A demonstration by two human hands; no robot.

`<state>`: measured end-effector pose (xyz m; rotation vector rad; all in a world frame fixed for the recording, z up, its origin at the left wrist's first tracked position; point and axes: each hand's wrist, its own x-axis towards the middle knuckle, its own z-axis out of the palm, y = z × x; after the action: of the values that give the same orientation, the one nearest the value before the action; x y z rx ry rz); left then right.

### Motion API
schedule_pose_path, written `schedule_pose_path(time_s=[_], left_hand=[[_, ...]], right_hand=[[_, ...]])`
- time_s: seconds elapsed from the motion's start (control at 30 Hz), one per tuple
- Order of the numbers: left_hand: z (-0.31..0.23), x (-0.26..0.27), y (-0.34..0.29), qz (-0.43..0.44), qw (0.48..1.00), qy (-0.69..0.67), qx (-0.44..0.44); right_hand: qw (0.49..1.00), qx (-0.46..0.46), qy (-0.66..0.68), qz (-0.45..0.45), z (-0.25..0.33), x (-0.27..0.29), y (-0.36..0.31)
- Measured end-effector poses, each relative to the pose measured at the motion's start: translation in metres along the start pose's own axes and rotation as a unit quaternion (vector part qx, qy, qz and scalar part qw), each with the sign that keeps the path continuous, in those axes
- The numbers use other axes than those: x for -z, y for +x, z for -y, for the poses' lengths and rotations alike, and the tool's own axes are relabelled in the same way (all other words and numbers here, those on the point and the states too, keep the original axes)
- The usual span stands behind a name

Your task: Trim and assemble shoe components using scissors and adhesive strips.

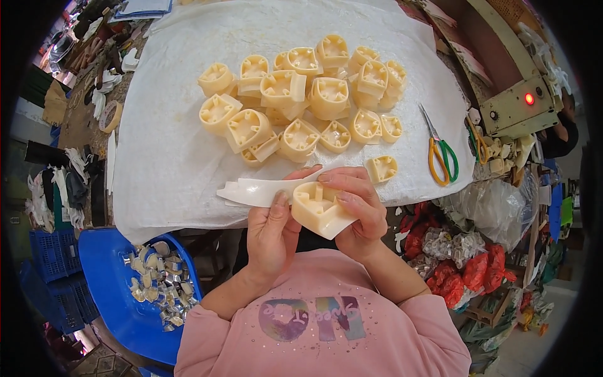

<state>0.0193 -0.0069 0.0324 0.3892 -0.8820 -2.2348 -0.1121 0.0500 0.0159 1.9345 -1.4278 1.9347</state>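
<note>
Just beyond the table's near edge, a hollow cream shoe heel [314, 204] with small posts inside is between my hands, tilted with its hollow side up. My right hand [361, 210] grips it from the right, thumb and fingertips on its rim and outer wall. A pale flap shows at its lower right side. My left hand [273, 229] is closed on a glossy white strip [254, 191], its thumb in front and fingertips partly hidden behind. The strip stretches leftward behind the heel. Beyond my hands lies a pile of similar cream heels [300, 138].
White sheeting [169, 138] covers the table. Scissors [440, 147] with orange and green handles lie to the right, near a metal machine [521, 103] with a lit red lamp. A blue tub [107, 283] of silvery and cream pieces stands lower left. A tape roll [111, 117] lies left.
</note>
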Motion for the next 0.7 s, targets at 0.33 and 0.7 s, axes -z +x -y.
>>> schedule_pose_path(time_s=[0.33, 0.7], left_hand=[[-0.002, -0.006, -0.002, -0.01, 0.999, 0.037, 0.004], [0.011, 0.006, -0.005, -0.024, 0.986, 0.159, -0.046]], right_hand=[[1.0, -0.005, -0.02, 0.022, -0.001, 0.005, 0.002], [0.983, 0.028, -0.176, 0.048, -0.006, 0.008, -0.004]])
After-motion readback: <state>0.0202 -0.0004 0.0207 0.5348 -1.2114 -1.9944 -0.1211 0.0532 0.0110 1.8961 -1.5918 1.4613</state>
